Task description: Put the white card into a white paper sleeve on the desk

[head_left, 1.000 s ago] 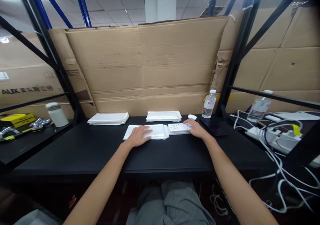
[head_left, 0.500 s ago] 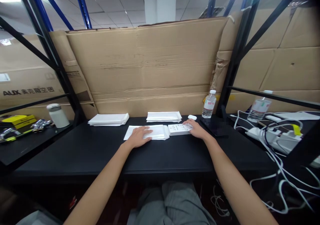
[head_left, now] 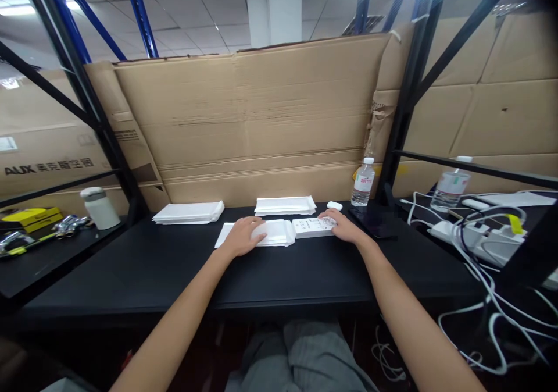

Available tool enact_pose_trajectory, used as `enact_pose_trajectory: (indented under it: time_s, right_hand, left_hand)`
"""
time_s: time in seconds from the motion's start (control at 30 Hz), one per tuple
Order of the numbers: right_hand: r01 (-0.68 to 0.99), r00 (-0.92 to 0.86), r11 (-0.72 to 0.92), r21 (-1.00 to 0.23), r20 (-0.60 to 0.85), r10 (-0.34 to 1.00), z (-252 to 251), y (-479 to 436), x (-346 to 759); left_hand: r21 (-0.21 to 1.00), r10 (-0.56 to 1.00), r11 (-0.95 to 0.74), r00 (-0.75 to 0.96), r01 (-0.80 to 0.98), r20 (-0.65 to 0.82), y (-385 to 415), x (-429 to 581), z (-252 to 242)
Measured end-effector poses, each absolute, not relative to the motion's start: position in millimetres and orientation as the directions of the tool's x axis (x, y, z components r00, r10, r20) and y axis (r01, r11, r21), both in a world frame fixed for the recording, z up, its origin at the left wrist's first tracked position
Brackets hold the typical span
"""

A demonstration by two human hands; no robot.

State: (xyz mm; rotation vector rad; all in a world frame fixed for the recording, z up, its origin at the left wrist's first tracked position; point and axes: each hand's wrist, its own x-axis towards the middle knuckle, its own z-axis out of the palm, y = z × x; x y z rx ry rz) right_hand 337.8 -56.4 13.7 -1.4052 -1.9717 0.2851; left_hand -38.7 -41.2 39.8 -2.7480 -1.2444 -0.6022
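My left hand (head_left: 243,236) lies flat on a white paper packet (head_left: 279,232), fingers spread, resting on its top. The packet looks like an envelope, with its right end close against a white box. That slim white box (head_left: 311,227) has black printing on its top face. My right hand (head_left: 345,227) holds the box by its right end, thumb on the near side; its other fingertips are partly hidden. Behind lie a stack of white packets (head_left: 188,213) to the left and a smaller white stack (head_left: 285,206) in the middle.
Right of my hand are a white rounded case (head_left: 334,205), a dark phone (head_left: 373,223) and a water bottle (head_left: 362,182). A cardboard wall (head_left: 261,118) closes the back. Tangled white cables (head_left: 483,275) fill the right side. A white flask (head_left: 100,208) stands at left.
The camera view has shifted slightly. My left hand's fingers look a little more drawn together on the packet; the box and my right hand stay in place.
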Motion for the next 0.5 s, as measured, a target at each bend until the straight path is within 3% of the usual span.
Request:
enact_pose_trajectory:
  time_s: [0.13, 0.33, 0.5]
  right_hand:
    - [0.709, -0.169, 0.424, -0.563, 0.449, 0.878, 11.7, -53.8, 346.5]
    - [0.665, -0.041, 0.384, -0.64, 0.483, 0.875, 12.4, -52.9, 351.5]
    - [0.637, 0.075, 0.373, -0.674, 0.536, 0.841, 11.3, -47.4, 350.6]
  left_hand:
    - [0.03, 0.72, -0.627, 0.564, 0.778, 0.405, -15.2, -25.7, 53.8]
    - [-0.014, 0.882, -0.352, 0.337, 0.936, 0.329, 34.4, -13.3, 59.7]
    - [-0.026, 0.913, -0.298, 0.293, 0.954, 0.284, 54.4, -10.9, 54.3]
